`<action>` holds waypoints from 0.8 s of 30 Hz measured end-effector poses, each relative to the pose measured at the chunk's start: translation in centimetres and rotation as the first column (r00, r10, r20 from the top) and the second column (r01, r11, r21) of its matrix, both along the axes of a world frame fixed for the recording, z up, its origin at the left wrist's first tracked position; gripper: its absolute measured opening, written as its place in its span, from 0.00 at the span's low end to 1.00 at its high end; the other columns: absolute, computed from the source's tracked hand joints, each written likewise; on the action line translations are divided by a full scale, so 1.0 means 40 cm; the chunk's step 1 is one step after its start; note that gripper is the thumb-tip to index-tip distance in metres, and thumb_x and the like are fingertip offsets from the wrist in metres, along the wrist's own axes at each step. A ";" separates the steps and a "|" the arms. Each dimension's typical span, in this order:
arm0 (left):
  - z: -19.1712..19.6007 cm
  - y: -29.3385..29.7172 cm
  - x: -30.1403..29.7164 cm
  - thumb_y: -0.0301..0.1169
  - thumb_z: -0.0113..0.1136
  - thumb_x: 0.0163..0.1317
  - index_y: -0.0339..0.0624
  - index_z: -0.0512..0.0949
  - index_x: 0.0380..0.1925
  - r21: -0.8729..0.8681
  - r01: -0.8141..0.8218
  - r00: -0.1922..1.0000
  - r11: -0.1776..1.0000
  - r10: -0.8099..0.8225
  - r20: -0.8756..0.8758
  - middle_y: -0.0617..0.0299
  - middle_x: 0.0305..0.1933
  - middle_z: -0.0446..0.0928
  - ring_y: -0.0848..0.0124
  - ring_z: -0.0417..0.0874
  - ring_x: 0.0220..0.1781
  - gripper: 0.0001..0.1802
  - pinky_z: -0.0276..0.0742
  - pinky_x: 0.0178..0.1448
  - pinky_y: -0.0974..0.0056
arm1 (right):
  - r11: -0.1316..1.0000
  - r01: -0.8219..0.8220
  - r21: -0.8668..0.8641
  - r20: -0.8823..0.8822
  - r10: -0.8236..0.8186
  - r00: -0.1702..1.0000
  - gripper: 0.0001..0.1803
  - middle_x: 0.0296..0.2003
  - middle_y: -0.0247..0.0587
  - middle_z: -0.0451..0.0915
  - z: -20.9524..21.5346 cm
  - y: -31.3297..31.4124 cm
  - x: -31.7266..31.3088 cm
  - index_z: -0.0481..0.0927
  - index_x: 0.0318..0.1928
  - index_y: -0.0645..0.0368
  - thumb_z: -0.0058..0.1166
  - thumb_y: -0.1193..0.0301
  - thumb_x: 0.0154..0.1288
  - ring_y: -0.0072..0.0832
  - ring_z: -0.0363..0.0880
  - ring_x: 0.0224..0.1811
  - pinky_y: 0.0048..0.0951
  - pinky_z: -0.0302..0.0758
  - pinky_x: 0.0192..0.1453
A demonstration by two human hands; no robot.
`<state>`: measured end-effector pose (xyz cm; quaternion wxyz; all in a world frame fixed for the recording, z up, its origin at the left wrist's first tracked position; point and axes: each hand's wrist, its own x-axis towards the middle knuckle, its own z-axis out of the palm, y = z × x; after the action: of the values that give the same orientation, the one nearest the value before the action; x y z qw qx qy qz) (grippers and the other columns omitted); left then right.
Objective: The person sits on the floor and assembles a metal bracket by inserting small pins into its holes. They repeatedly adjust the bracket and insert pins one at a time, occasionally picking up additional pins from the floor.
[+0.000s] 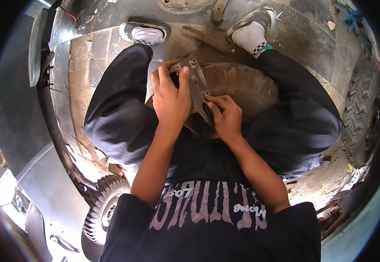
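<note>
Metal bracket (197, 79): held up between both hands, above the tyre, face turned upward — probably to leave both bolts in view and within reach.
Left hand (171, 96): closed on the far-left side, thumb pressed on the face, fingers curled round the edge; seems to brace against twisting.
Right hand (228, 114): thumb and forefinger nearly together beside the near bolt (206, 93); cannot tell whether pinching bolt or bracket edge.
Far bolt (194, 63): just right of the left thumb, untouched.
Tyre (242, 83): lies below and right of the grip, between spread legs (122, 105) — likely handy as a low work surface.
Brush-like tool (211, 43): lies beyond the grip, near the tyre.
</note>
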<state>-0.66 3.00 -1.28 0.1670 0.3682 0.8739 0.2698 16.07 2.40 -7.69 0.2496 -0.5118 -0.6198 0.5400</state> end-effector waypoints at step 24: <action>0.013 0.007 -0.003 0.49 0.61 0.81 0.41 0.77 0.65 -0.037 0.028 0.999 0.999 -0.027 0.030 0.44 0.65 0.76 0.43 0.85 0.62 0.26 0.81 0.64 0.44 | 0.989 -0.133 -0.068 -0.007 0.133 0.991 0.14 0.42 0.57 0.86 -0.014 0.092 -0.056 0.93 0.55 0.61 0.65 0.75 0.73 0.54 0.88 0.46 0.48 0.82 0.53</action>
<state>-0.77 3.28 -0.74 0.1904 0.3730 0.8711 0.2566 13.83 6.09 -8.26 0.1963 -0.4769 -0.6332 0.5771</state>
